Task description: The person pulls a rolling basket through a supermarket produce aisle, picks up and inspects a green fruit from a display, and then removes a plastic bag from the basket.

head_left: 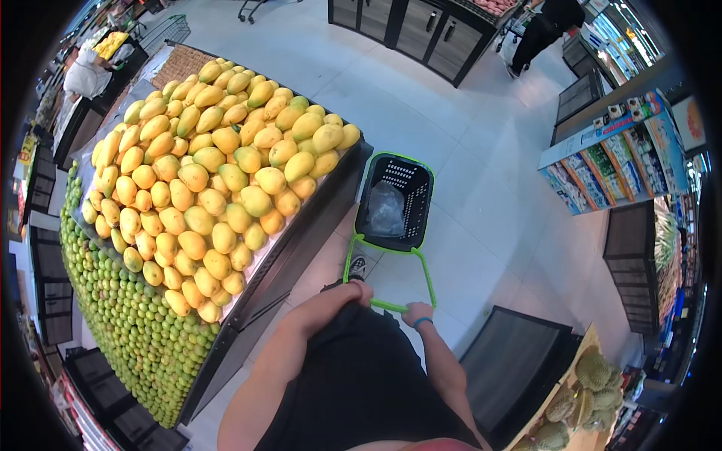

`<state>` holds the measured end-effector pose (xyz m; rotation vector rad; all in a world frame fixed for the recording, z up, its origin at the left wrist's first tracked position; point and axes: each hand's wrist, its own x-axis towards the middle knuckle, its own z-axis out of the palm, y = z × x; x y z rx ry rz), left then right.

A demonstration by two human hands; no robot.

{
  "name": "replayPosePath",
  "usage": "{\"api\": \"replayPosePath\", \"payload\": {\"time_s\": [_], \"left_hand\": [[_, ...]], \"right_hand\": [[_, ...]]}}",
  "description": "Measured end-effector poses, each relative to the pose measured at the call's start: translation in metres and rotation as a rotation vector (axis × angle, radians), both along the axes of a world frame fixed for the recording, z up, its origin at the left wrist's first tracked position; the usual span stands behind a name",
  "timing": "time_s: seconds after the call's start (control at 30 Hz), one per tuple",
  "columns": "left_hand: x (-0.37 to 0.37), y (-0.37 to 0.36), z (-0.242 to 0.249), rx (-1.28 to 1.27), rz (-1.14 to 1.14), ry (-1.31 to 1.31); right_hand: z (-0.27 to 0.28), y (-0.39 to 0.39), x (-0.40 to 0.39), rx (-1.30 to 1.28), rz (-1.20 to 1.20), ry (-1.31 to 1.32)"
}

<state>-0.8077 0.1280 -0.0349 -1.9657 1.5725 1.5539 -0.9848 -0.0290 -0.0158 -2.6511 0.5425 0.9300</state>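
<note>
A black shopping basket (411, 213) with a green rim stands on the floor in front of me, its long green handle (387, 305) pulled up toward my body. My right hand (418, 313), with a blue band at the wrist, is closed around the right end of the handle's bar. At the bar's left corner, my left hand (361, 292) is closed on the handle, its fingers partly hidden. A crumpled clear plastic bag (385, 209) lies inside the basket. Just left of the basket rises a display heaped with yellow mangoes (210, 199).
Small green fruits (128, 323) fill the lower left display. Durians (590, 383) sit on a stand at lower right, beside a dark cabinet (511, 361). A shelf of packaged goods (613, 161) stands at right. A person in dark clothes (549, 30) is at upper right.
</note>
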Motion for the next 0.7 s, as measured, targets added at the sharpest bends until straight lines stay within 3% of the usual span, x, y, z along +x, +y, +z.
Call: {"api": "replayPosePath", "payload": {"time_s": [0.23,0.4,0.7], "left_hand": [[0.044,-0.021,-0.018,-0.016,0.071,-0.002],[0.066,-0.023,-0.005,-0.032,0.142,-0.144],[0.082,-0.075,0.012,0.037,0.300,-0.221]], "right_hand": [[0.001,-0.028,0.054,0.048,-0.001,0.088],[0.001,-0.037,0.080,0.058,0.006,0.034],[0.008,-0.112,0.127,0.191,0.206,0.017]]}}
